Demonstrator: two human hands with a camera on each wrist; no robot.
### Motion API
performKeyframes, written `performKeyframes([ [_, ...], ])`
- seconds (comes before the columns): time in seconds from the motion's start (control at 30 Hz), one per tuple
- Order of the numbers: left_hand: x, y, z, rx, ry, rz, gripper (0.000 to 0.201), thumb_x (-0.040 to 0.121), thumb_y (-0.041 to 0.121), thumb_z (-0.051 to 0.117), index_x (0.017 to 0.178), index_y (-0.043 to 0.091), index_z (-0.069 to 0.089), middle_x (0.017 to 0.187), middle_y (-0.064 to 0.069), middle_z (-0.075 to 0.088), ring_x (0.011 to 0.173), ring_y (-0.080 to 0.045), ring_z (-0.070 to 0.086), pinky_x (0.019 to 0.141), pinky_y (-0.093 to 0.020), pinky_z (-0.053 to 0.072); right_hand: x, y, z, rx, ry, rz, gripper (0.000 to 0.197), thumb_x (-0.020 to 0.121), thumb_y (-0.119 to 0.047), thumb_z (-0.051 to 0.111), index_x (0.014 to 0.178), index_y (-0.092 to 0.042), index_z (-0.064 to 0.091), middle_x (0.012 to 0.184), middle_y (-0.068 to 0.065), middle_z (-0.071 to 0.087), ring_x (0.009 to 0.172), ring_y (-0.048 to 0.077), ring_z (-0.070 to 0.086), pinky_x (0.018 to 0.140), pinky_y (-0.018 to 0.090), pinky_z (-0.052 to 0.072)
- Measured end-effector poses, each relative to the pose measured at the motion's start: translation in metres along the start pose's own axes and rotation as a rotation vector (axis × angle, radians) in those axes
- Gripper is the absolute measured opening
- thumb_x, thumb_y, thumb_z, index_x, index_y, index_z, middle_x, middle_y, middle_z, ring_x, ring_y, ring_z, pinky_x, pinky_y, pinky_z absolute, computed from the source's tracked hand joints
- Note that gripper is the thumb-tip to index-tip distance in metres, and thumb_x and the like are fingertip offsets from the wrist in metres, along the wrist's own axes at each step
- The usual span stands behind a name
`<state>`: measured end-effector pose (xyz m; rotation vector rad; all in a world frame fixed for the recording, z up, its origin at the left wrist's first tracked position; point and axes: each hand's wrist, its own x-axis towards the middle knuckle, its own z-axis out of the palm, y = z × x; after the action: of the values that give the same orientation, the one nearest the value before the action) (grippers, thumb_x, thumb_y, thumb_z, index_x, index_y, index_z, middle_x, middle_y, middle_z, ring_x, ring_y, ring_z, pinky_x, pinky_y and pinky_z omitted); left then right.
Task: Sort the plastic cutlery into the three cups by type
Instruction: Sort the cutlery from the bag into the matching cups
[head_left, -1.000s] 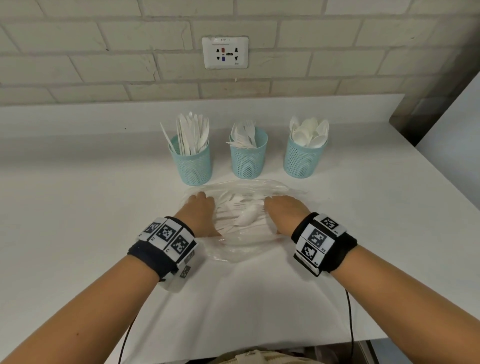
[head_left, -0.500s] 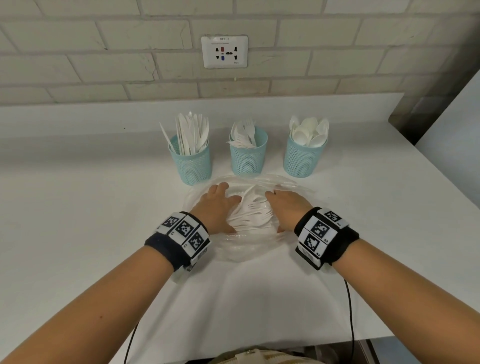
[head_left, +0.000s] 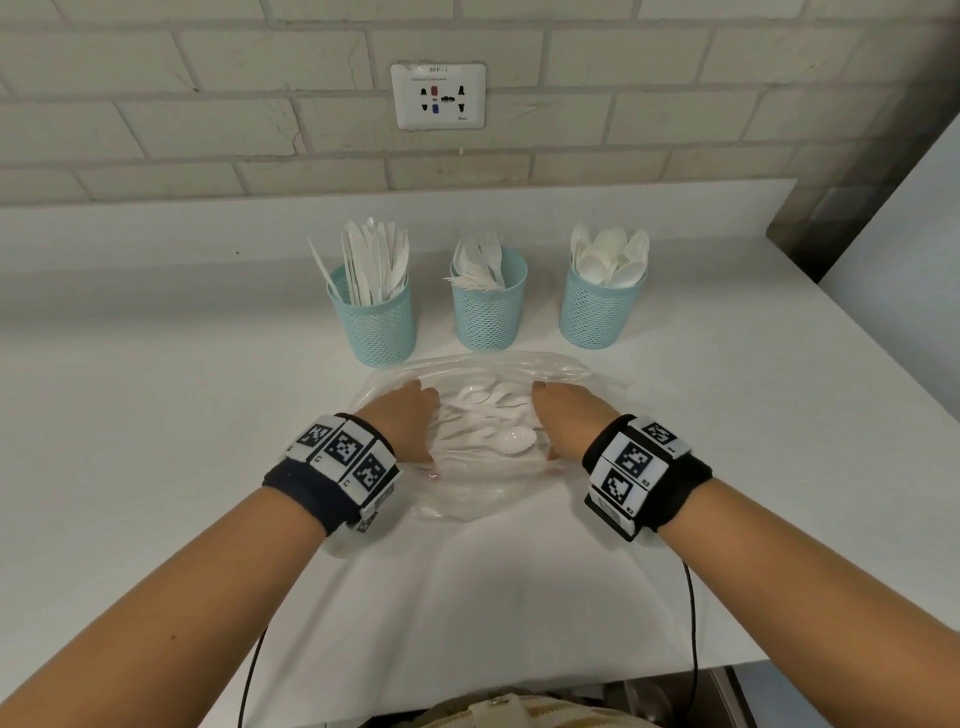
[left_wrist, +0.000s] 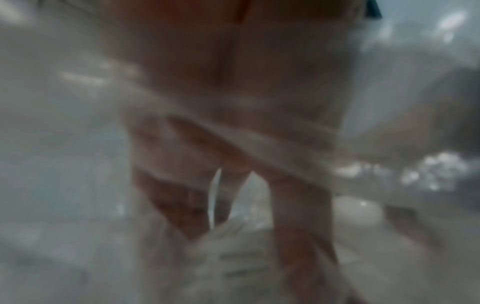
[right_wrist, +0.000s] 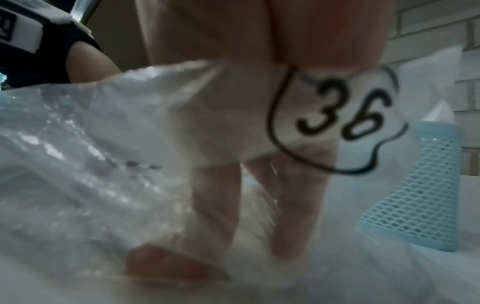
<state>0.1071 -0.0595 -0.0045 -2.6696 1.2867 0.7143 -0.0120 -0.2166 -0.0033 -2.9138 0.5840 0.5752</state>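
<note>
reaching: both my hands are inside the clear plastic bag (head_left: 566, 366) lying on the white counter (head_left: 156, 415), just in front of the three cups.
left hand: my left hand (head_left: 402, 418) lies at the left of the pile, fingers stretched out under the film; the left wrist view is too blurred to say whether they pinch anything, so i cannot tell.
right hand: my right hand (head_left: 569, 418) is at the right of the pile, fingers pointing down through the plastic in the right wrist view; a grip on any piece i cannot tell either.
unsorted cutlery: a loose heap of white pieces (head_left: 488, 421) between my hands inside the bag, with one spoon (head_left: 514, 440) lying nearest to me.
done so far: the left cup (head_left: 376, 327) stands full of knives, the middle cup (head_left: 488, 312) holds forks, the right cup (head_left: 597, 312) holds spoons.
left to do: i judge the job well along, with the heap in the bag remaining; each piece there needs picking out and dropping in its matching cup.
label: the bag carries a sticker marked 36 (right_wrist: 342, 111).
</note>
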Motion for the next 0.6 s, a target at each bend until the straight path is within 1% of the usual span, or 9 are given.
performKeyframes([
  [0.07,0.001,-0.001,0.000,-0.032,0.008,0.023,0.082,0.072,0.030,0.081,0.137,0.010,0.037,0.133,-0.012,0.040,0.116,-0.028,0.050,0.098,-0.035,0.043,0.001,0.000,0.001,0.029,-0.006,-0.009,0.054,0.086,-0.001,0.058,0.136,0.001,0.038,0.132,0.018,0.052,0.122,0.034,0.051,0.103,0.038,0.042],
  [0.17,0.003,-0.002,0.001,-0.103,0.036,0.045,0.093,0.072,0.024,0.081,0.146,0.011,0.025,0.139,-0.012,0.036,0.125,-0.028,0.044,0.105,-0.033,0.037,0.000,0.002,0.003,0.033,0.011,-0.038,0.049,0.090,-0.004,0.054,0.136,0.000,0.038,0.133,0.018,0.052,0.122,0.033,0.051,0.103,0.038,0.041],
  [0.23,0.004,-0.003,0.001,-0.096,0.082,0.016,0.097,0.071,0.028,0.082,0.145,0.006,0.024,0.142,-0.013,0.037,0.129,-0.027,0.041,0.105,-0.031,0.035,-0.001,0.002,0.004,0.025,0.045,-0.067,0.046,0.092,-0.005,0.051,0.136,0.000,0.037,0.135,0.018,0.050,0.124,0.033,0.050,0.104,0.037,0.039],
  [0.3,0.003,-0.005,0.000,-0.095,0.134,-0.012,0.102,0.067,0.034,0.084,0.143,0.001,0.024,0.145,-0.015,0.036,0.133,-0.027,0.037,0.108,-0.031,0.032,-0.002,0.003,0.005,0.013,0.062,-0.080,0.049,0.093,-0.004,0.049,0.139,0.001,0.033,0.139,0.019,0.046,0.127,0.033,0.047,0.107,0.037,0.036],
  [0.37,0.002,-0.005,-0.001,-0.115,0.184,0.008,0.109,0.064,0.039,0.085,0.145,0.003,0.022,0.148,-0.014,0.034,0.137,-0.027,0.033,0.111,-0.032,0.028,-0.004,0.003,0.005,0.003,0.064,-0.087,0.053,0.093,-0.003,0.048,0.142,0.000,0.029,0.142,0.019,0.042,0.130,0.032,0.044,0.109,0.037,0.033],
  [0.43,0.000,-0.002,-0.001,-0.096,0.183,0.056,0.114,0.064,0.043,0.084,0.148,0.007,0.016,0.152,-0.012,0.028,0.139,-0.027,0.028,0.113,-0.035,0.026,-0.004,0.003,0.004,-0.006,0.059,-0.115,0.061,0.090,-0.003,0.053,0.144,-0.001,0.025,0.144,0.018,0.040,0.132,0.032,0.042,0.110,0.037,0.033],
  [0.47,0.000,0.001,0.000,-0.070,0.161,0.074,0.112,0.066,0.044,0.082,0.149,0.009,0.016,0.151,-0.011,0.028,0.138,-0.028,0.029,0.113,-0.037,0.028,-0.004,0.003,0.003,-0.011,0.055,-0.136,0.067,0.087,-0.003,0.057,0.145,-0.002,0.023,0.144,0.017,0.040,0.131,0.032,0.042,0.108,0.037,0.034],
  [0.53,0.003,0.006,0.004,-0.027,0.116,0.087,0.097,0.070,0.044,0.079,0.145,0.011,0.027,0.143,-0.009,0.036,0.129,-0.027,0.038,0.107,-0.037,0.036,-0.004,0.003,0.003,-0.019,0.054,-0.182,0.079,0.081,-0.002,0.066,0.146,-0.005,0.021,0.142,0.015,0.041,0.128,0.032,0.045,0.104,0.037,0.037],
  [0.6,0.006,0.008,0.004,-0.018,0.089,0.095,0.083,0.073,0.042,0.077,0.138,0.010,0.037,0.135,-0.009,0.041,0.122,-0.027,0.043,0.100,-0.035,0.039,-0.004,0.004,0.003,-0.019,0.074,-0.220,0.085,0.077,-0.002,0.071,0.146,-0.008,0.020,0.140,0.013,0.042,0.125,0.030,0.047,0.100,0.035,0.039],
])
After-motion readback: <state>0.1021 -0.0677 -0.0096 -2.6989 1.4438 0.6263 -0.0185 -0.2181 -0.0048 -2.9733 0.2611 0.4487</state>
